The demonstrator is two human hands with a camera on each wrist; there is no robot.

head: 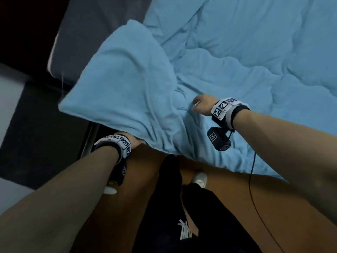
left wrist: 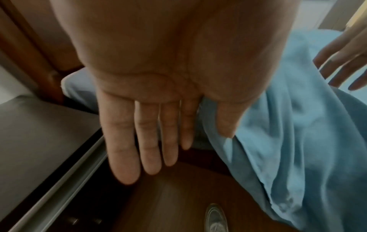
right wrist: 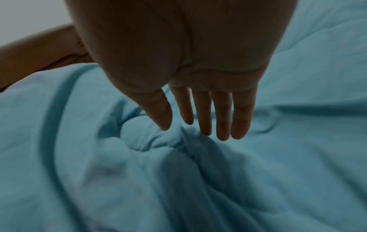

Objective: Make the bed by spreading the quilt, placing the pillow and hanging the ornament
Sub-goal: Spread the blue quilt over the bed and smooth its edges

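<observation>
A light-blue quilt [head: 237,52] lies rumpled across the bed, and its near-left corner [head: 118,79] is raised in a fold. My left hand [head: 135,143] reaches under that corner's hanging edge, where the fabric hides its fingers. In the left wrist view the left hand [left wrist: 158,141] is flat with straight fingers, its thumb against the quilt [left wrist: 298,141]. My right hand [head: 199,105] rests on top of the quilt. Its straight fingers [right wrist: 224,125] touch a bunched ridge of quilt [right wrist: 158,144]. Neither a pillow nor an ornament is in view.
I stand on a brown wooden floor [head: 246,207] at the bed's edge, white shoes [head: 199,178] near it. A dark grey surface [head: 82,24] lies beyond the raised corner, and a grey ledge [left wrist: 39,133] is on the left. A black cable [head: 252,179] hangs from my right wrist.
</observation>
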